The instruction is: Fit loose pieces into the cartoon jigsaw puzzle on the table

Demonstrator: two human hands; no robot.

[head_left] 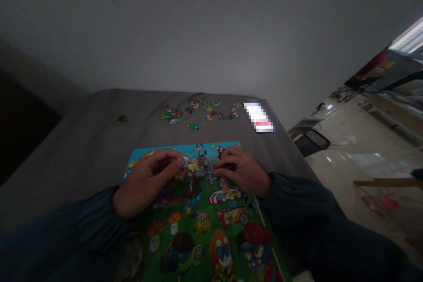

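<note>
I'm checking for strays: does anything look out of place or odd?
Yes: a green-and-dark bit, likely a jigsaw piece, lies alone on the left of the grey cloth, away from the loose jigsaw pieces clustered beyond the puzzle board. Nothing looks spilled or damaged, though the picture is dim.

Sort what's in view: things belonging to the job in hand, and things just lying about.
In use:
- picture puzzle board, under left hand and right hand
- loose puzzle pieces beyond it

Apparently just lying about:
- bright-screened phone, right of the pieces
- brown bar, far right
</note>
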